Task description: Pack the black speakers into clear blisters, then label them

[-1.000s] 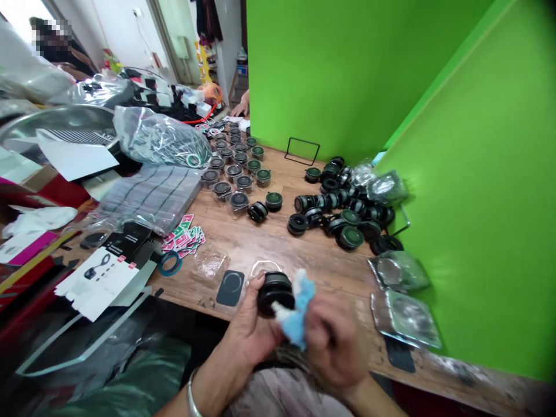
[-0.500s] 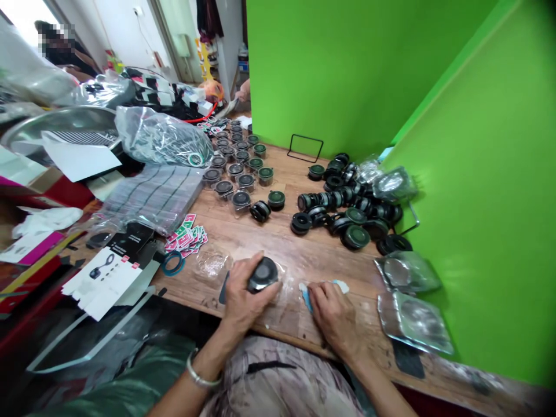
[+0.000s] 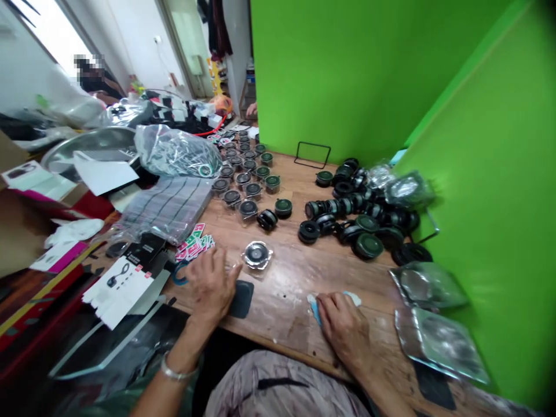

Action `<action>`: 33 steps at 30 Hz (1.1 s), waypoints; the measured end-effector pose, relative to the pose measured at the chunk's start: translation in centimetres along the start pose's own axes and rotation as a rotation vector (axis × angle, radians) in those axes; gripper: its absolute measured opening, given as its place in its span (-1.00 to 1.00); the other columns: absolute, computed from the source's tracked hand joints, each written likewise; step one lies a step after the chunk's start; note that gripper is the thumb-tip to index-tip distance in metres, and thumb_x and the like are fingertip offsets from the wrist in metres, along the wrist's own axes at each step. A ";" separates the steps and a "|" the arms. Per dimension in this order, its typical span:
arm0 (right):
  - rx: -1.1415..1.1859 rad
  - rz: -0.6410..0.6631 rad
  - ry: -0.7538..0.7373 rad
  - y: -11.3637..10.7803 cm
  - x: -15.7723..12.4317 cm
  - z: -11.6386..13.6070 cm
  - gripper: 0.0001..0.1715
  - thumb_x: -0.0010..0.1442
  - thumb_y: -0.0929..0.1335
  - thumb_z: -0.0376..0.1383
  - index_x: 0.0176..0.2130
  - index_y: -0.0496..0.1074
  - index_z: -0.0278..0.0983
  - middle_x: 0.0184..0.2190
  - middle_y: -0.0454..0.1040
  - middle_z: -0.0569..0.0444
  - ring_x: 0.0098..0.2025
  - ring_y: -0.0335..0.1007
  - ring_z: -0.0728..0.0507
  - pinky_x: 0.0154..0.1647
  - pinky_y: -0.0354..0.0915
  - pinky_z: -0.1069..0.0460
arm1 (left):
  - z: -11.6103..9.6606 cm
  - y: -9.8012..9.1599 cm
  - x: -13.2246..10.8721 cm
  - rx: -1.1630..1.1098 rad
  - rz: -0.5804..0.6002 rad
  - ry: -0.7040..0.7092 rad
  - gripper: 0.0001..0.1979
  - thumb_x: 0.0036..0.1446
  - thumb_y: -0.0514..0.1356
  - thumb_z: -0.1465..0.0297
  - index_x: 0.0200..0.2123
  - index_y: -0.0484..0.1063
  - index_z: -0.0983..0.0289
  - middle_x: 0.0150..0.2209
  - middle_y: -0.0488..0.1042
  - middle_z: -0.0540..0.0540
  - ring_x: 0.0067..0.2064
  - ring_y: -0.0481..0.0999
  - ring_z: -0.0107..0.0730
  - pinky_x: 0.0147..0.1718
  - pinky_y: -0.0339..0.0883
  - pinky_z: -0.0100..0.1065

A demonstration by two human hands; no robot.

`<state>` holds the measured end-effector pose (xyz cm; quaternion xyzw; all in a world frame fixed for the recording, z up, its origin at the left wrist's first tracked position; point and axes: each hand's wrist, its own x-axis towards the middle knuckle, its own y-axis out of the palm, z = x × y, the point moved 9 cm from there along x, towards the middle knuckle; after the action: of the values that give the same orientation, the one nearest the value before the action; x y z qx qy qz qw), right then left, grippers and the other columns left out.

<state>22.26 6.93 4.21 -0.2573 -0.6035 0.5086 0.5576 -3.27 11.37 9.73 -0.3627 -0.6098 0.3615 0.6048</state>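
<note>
My left hand point(image 3: 211, 284) lies on the wooden table point(image 3: 295, 272) with fingers spread, beside a flat black pad point(image 3: 242, 299) and a blue ring point(image 3: 177, 273). Nothing shows in its grip. Just ahead of its fingertips a black round part in a clear plastic shell point(image 3: 257, 255) sits alone on the table. My right hand point(image 3: 343, 321) rests near the front edge, fingers curled down on a blue and white cloth point(image 3: 313, 301) that is pressed to the wood.
A heap of loose black round parts point(image 3: 360, 217) lies at the right by the green panel point(image 3: 486, 174). Rows of packed parts point(image 3: 247, 174) stand further back. Stickers point(image 3: 195, 246), printed cartons point(image 3: 119, 286), plastic bags point(image 3: 178, 152) and clear shells point(image 3: 441, 341) crowd the edges. Another person's hand point(image 3: 252, 109) shows far back.
My left hand set the black round part down in its clear shell and moved left off it. My right hand lowered the cloth to the table and stays on it.
</note>
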 end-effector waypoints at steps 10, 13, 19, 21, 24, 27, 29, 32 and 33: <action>0.038 0.014 0.039 0.9 -0.1 -0.4 -0.79 0.26 0.21 -0.35 -0.34 0.39 -0.26 -0.44 0.30 0.07 -0.34 0.14 -0.10 -0.31 0.02 0.01 | -7.2 -0.2 -4.8 -0.327 0.216 0.405 -0.86 0.14 0.06 0.47 -0.42 0.39 0.23 -0.34 0.47 0.04 -0.11 0.38 -0.21 0.02 -0.02 -0.04; 0.071 0.006 0.046 0.8 -0.2 -0.4 -0.79 0.26 0.20 -0.37 -0.34 0.38 -0.26 -0.44 0.30 0.07 -0.34 0.13 -0.10 -0.31 0.01 0.01 | -12.4 -1.0 -4.4 -0.528 0.244 0.501 -0.90 0.10 0.15 0.34 -0.42 0.38 0.23 -0.38 0.47 0.01 -0.15 0.40 -0.23 0.09 -0.13 0.01; 0.128 -0.026 0.059 0.6 -0.3 -0.6 -0.81 0.25 0.21 -0.37 -0.32 0.38 -0.26 -0.44 0.29 0.07 -0.34 0.14 -0.09 -0.31 0.02 0.01 | -13.3 1.2 5.5 -0.326 0.300 0.409 -0.70 0.16 0.04 0.17 -0.42 0.42 0.24 -0.43 0.42 0.06 -0.28 0.36 -0.31 -0.09 0.13 -0.19; 0.137 -0.037 0.062 0.5 -0.2 -0.7 -0.81 0.26 0.20 -0.38 -0.32 0.38 -0.26 -0.44 0.29 0.07 -0.34 0.14 -0.09 -0.31 0.02 0.02 | -12.1 3.1 10.0 -0.219 0.269 0.281 -0.73 0.14 0.05 0.28 -0.24 0.42 0.34 -0.19 0.40 0.28 -0.11 0.31 -0.07 -0.13 0.11 -0.05; 0.145 -0.051 0.070 0.5 -0.2 -0.8 -0.80 0.26 0.20 -0.37 -0.33 0.38 -0.26 -0.44 0.29 0.07 -0.34 0.14 -0.09 -0.31 0.02 0.01 | -12.1 6.3 13.6 -0.158 0.308 0.224 -0.79 0.06 0.03 0.50 -0.29 0.42 0.47 -0.17 0.35 0.43 -0.06 0.25 0.09 -0.14 0.08 0.04; 0.145 -0.058 0.072 0.4 -0.2 -0.9 -0.78 0.27 0.19 -0.36 -0.34 0.37 -0.26 -0.45 0.29 0.07 -0.35 0.14 -0.09 -0.31 0.01 0.01 | -12.9 8.6 13.7 -0.179 0.360 0.223 -0.76 0.00 -0.01 0.60 -0.29 0.41 0.43 -0.14 0.35 0.40 -0.02 0.23 0.09 -0.09 0.06 0.08; 0.148 -0.053 0.071 0.4 -0.1 -0.9 -0.78 0.27 0.19 -0.36 -0.36 0.37 -0.26 -0.45 0.29 0.07 -0.35 0.14 -0.09 -0.32 0.01 0.01 | -13.1 9.3 12.8 -0.225 0.395 0.205 -0.75 -0.03 0.03 0.60 -0.26 0.40 0.38 -0.11 0.34 0.38 0.00 0.22 0.14 -0.10 0.08 0.13; 0.154 -0.043 0.073 0.2 -0.1 -0.8 -0.77 0.27 0.19 -0.36 -0.37 0.37 -0.26 -0.45 0.30 0.07 -0.35 0.14 -0.09 -0.32 0.01 0.01 | -13.2 9.3 11.7 -0.355 0.456 0.186 -0.73 -0.11 0.13 0.59 -0.25 0.39 0.37 -0.14 0.35 0.37 -0.02 0.27 0.16 -0.13 0.17 0.12; 0.154 -0.039 0.074 0.2 -0.2 -0.8 -0.77 0.27 0.19 -0.36 -0.37 0.37 -0.26 -0.45 0.30 0.07 -0.35 0.14 -0.09 -0.32 0.02 0.01 | -13.3 8.9 11.6 -0.420 0.467 0.196 -0.70 -0.14 0.15 0.59 -0.23 0.38 0.36 -0.15 0.36 0.35 -0.02 0.29 0.13 -0.12 0.19 0.09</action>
<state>22.96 7.12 3.84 -0.2206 -0.5467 0.5327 0.6072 9.99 25.80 7.53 -0.6426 -0.5103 0.3204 0.4733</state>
